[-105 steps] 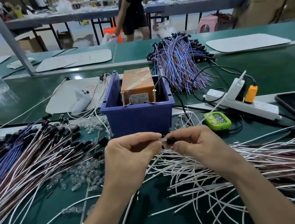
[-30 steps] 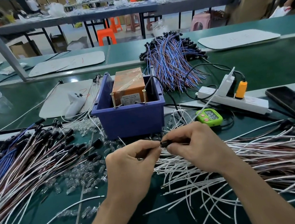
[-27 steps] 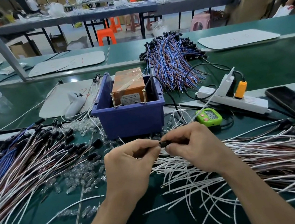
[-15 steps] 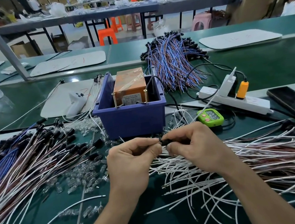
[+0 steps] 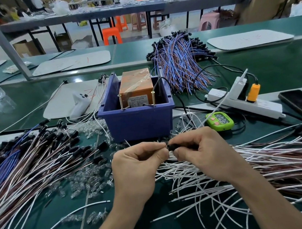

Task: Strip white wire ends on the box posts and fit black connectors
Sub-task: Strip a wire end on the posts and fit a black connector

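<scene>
Your right hand (image 5: 206,153), curled, is pinching a black connector (image 5: 173,147); your left hand (image 5: 137,165) is pinching up against it, can't tell what. Loose white wires (image 5: 203,188) are lying beneath; blue bin (image 5: 138,123) with orange box (image 5: 136,88) is sitting just beyond.

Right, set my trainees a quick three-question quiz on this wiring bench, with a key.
1. True or false: the left hand and right hand meet in front of the blue box.
2. What does the right hand pinch? A) black connector B) scissors C) screwdriver
3. Fill in: the green timer lies to the box's ____ .
Key: 1 true; 2 A; 3 right.
</scene>
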{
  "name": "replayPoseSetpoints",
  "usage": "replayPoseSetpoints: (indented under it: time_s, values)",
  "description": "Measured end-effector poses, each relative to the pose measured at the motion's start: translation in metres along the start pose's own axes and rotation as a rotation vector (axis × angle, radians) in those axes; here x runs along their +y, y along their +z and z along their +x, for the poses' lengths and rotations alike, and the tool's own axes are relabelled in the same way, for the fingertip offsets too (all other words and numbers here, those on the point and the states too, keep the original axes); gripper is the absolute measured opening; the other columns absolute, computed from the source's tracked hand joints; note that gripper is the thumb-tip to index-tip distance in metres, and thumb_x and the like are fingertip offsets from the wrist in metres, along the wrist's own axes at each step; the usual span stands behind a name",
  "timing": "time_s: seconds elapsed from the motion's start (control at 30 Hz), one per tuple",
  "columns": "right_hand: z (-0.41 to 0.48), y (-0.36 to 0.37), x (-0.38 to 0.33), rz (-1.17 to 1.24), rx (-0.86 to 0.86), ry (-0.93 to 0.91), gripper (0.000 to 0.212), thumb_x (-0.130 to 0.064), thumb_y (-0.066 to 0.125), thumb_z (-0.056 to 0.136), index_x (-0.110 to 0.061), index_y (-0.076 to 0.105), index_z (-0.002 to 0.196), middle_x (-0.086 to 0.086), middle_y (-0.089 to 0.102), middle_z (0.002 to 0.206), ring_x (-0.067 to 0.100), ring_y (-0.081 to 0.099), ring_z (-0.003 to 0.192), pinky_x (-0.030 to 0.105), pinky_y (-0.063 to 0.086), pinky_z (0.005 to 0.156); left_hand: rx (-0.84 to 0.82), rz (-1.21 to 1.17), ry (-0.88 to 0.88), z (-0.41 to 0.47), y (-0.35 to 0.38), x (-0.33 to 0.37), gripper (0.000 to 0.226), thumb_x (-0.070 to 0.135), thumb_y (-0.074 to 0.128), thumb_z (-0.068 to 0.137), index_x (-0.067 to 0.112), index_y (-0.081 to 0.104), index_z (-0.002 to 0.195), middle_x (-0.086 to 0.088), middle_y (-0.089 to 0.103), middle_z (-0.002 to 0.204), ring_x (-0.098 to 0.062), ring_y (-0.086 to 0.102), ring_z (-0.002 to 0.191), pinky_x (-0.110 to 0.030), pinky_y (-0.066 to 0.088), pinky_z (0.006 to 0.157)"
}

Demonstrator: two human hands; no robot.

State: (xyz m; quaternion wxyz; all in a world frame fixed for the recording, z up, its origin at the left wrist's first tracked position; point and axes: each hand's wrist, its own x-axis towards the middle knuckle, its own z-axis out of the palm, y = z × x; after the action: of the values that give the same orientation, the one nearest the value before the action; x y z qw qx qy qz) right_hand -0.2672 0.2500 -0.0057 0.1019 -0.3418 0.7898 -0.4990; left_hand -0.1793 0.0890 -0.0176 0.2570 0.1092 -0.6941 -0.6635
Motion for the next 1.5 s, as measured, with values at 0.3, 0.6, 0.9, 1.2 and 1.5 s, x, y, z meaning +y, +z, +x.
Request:
replayPoseSetpoints:
  time_s: [0.3,0.6,0.9,1.2,1.5]
  values:
    - [-0.003,0.004,0.003,-0.045,0.125,-0.003,0.033,-0.008,0.076,0.082,-0.039,0.078,0.094,-0.016,0.076,0.08,0.005,0.071,0.073,0.016,0.054,0.067,-0.032,0.244,0.027,-0.002,0.001,0.0,0.031,0.004,0.086,0.078,0.034,0.082,0.081,0.014,0.078,0.076,-0.006,0.075,0.07,-0.015,0.056,0.067]
    - [-0.007,0.007,0.002,-0.122,0.202,0.034,0.027,-0.01,0.08,0.082,-0.034,0.083,0.095,-0.024,0.075,0.081,0.0,0.071,0.075,0.012,0.051,0.066,-0.125,0.203,-0.239,0.004,-0.001,-0.002,0.019,0.01,0.079,0.087,0.027,0.08,0.08,-0.001,0.076,0.069,-0.015,0.075,0.064,-0.017,0.055,0.06]
    - [-0.006,0.013,0.005,-0.153,0.208,0.052,0.028,-0.014,0.082,0.08,-0.036,0.082,0.098,-0.025,0.075,0.085,-0.005,0.071,0.08,0.01,0.052,0.072,-0.148,0.201,-0.339,0.009,-0.001,-0.01,0.017,0.006,0.07,0.095,0.018,0.076,0.084,-0.006,0.075,0.066,-0.019,0.074,0.06,-0.027,0.057,0.058]
    - [-0.002,0.01,0.002,0.115,0.13,0.14,0.014,-0.025,0.073,0.084,-0.035,0.081,0.091,-0.01,0.078,0.078,0.006,0.074,0.077,0.018,0.055,0.069,-0.017,0.49,0.142,-0.007,0.002,-0.004,0.015,0.025,0.072,0.095,0.039,0.073,0.089,0.026,0.071,0.077,0.0,0.071,0.071,-0.015,0.053,0.065]
    - [0.0,0.01,0.003,0.254,0.193,0.171,0.023,-0.006,0.081,0.083,-0.028,0.084,0.09,-0.002,0.08,0.085,0.016,0.077,0.084,0.032,0.06,0.08,-0.069,0.544,0.199,-0.005,-0.002,-0.006,0.009,0.028,0.069,0.098,0.035,0.074,0.095,0.025,0.069,0.08,-0.001,0.068,0.073,-0.012,0.049,0.064]
